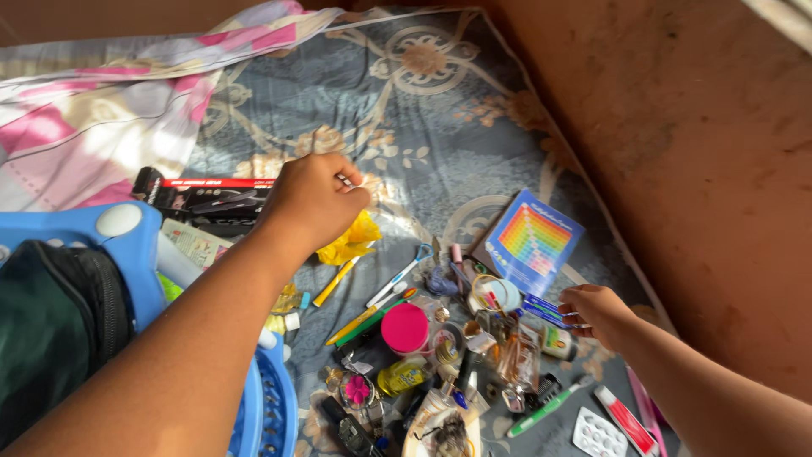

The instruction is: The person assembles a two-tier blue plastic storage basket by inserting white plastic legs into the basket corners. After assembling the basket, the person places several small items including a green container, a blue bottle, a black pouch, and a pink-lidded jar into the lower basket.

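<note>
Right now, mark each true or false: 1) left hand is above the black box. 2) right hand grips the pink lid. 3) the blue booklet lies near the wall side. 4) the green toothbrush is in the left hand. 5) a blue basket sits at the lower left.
1) True: the left hand is over the right end of the black box, fingers pinching something small and white.
2) False: the right hand is at the blue pens; the pink lid lies apart, untouched.
3) True: the blue booklet lies towards the wall.
4) False: the green toothbrush lies on the mattress, in neither hand.
5) True: the blue basket is there.
</note>
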